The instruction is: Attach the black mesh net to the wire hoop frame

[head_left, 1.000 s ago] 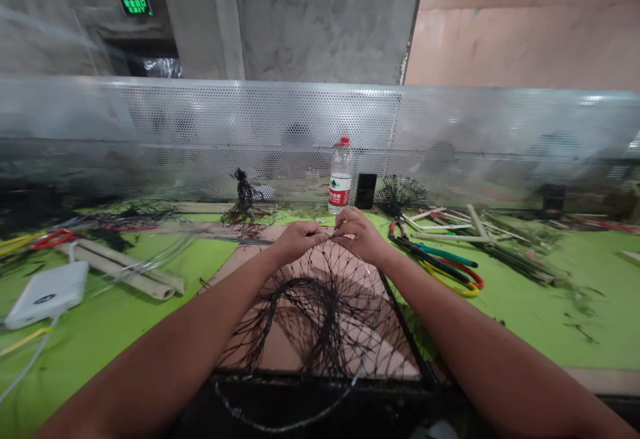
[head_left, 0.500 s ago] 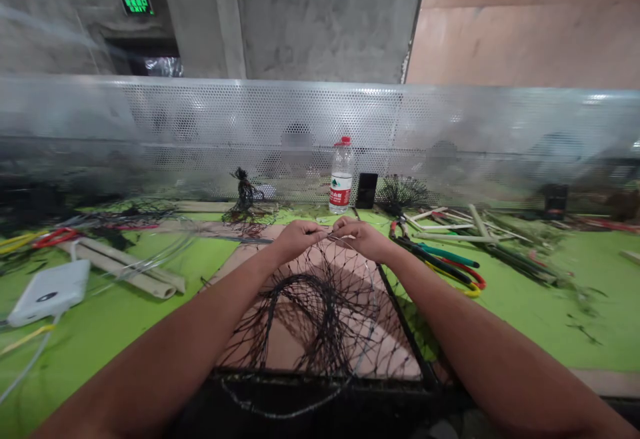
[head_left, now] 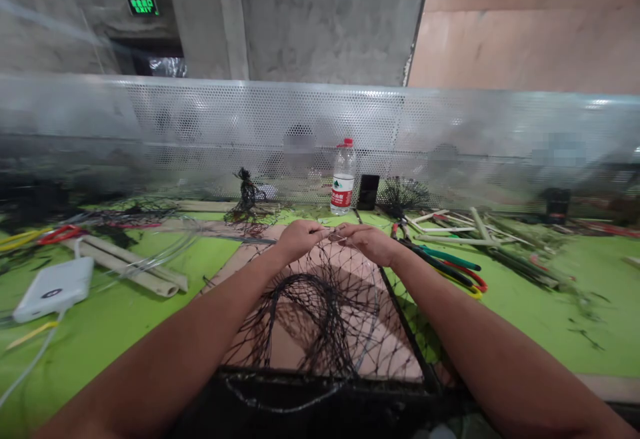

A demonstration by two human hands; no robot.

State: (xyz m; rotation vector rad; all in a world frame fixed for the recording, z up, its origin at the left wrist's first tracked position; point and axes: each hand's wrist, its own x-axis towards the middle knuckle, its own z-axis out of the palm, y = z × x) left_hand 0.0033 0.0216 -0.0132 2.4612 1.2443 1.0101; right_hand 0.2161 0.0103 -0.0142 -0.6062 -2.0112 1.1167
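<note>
"what's in front of you?"

"a green bench (head_left: 560,319) runs across my view, with a perforated metal screen (head_left: 320,132) along its far side. a pale board (head_left: 235,269) lies on the bench under my work, and it probably helps because the dark mesh shows up against it."

"and where's the work?"

"the black net (head_left: 310,322) is right in front of me, spread over that board and a dark edge (head_left: 320,385) nearest my body. a loose loop of it sits in the middle."

"how are you holding it?"

"my left hand (head_left: 300,239) and right hand (head_left: 367,244) are both closed, pinching the top of the net with the knuckles almost meeting. that likely keeps the top mesh taut while the slack hangs below. i can't tell if a thin line or tool is in there too."

"what's close by?"

"pliers (head_left: 440,262) with colored handles lie just past my right hand, probably kept there for easy reach, and bamboo strips (head_left: 480,233) lie beyond them. a white power bank (head_left: 53,289) sits well off to my left. a water bottle (head_left: 343,182) stands by the screen, and a small black tangle of net (head_left: 245,192) lies near it."
</note>
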